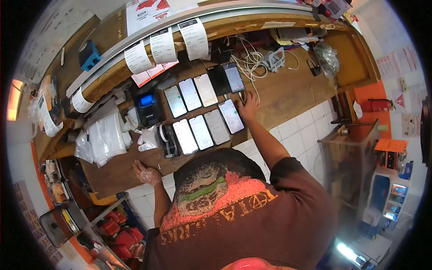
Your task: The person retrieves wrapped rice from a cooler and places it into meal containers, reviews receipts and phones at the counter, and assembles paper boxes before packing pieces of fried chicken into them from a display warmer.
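I see printed receipts (163, 45) hanging from the shelf edge, a blue receipt printer (147, 107) on the desk (288, 94), clear plastic bags (105, 139) and a red fire extinguisher (377, 105).

The person wears a dark brown short-sleeved T-shirt (252, 216). Its front carries a large print (216, 198): a rounded grey-and-cream burger-like shape with a green band across the middle, set on a red-orange patch. Worn orange-yellow block lettering runs beside and below the print; it cannot be read. The left hand (147, 173) is covered by a thin, clear disposable glove. The right hand (248, 106) is bare.
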Demonstrator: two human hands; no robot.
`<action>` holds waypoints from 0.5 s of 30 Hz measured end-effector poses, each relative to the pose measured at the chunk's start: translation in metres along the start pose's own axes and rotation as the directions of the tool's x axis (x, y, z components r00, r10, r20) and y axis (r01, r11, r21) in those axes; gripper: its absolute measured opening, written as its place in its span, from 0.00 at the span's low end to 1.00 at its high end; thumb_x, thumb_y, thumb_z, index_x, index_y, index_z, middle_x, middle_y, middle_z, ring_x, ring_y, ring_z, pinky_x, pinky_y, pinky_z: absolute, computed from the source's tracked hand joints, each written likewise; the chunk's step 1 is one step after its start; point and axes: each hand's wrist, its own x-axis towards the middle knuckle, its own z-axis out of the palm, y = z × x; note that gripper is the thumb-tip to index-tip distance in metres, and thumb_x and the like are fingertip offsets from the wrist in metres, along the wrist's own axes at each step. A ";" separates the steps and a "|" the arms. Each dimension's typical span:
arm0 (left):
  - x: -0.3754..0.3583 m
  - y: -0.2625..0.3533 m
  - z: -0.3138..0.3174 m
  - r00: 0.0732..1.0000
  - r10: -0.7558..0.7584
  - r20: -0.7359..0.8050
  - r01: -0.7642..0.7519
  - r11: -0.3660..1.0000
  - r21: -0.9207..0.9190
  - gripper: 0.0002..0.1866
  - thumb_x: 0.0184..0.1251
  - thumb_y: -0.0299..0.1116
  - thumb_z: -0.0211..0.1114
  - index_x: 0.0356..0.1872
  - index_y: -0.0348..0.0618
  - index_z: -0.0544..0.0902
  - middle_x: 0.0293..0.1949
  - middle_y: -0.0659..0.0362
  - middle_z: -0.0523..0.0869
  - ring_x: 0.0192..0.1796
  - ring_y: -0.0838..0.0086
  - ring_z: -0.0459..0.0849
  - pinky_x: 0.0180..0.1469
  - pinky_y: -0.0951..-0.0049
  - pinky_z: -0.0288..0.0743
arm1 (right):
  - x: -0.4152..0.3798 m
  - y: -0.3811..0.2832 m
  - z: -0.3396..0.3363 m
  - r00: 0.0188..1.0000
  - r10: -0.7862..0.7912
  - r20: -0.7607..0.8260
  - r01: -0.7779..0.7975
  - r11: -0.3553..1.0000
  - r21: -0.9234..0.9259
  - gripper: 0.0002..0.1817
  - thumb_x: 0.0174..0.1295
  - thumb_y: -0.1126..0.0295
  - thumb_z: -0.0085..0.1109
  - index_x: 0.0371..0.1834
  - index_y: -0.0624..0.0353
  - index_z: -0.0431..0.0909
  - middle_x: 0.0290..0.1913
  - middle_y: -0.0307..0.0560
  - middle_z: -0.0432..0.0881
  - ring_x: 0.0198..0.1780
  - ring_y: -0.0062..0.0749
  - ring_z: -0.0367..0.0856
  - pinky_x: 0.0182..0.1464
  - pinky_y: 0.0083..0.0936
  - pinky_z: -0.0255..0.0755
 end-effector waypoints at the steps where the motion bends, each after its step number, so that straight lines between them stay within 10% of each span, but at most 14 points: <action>1: 0.000 -0.002 0.001 1.000 0.007 0.006 -0.007 1.000 -0.007 0.32 0.59 0.24 0.53 0.69 0.43 0.72 0.73 0.52 0.68 0.72 0.52 0.67 0.73 0.55 0.61 | 0.001 -0.007 -0.002 0.999 0.036 0.022 -0.034 0.996 -0.084 0.31 0.56 0.60 0.63 0.66 0.52 0.72 0.65 0.52 0.69 0.69 0.52 0.62 0.71 0.53 0.50; 15: 0.000 0.000 -0.002 0.998 -0.063 0.009 0.063 0.998 -0.022 0.32 0.57 0.23 0.54 0.69 0.44 0.74 0.70 0.49 0.71 0.72 0.51 0.67 0.73 0.55 0.62 | 0.004 -0.026 0.012 0.991 0.133 0.025 -0.129 0.985 -0.118 0.33 0.57 0.52 0.63 0.69 0.38 0.72 0.67 0.54 0.66 0.70 0.57 0.58 0.71 0.60 0.45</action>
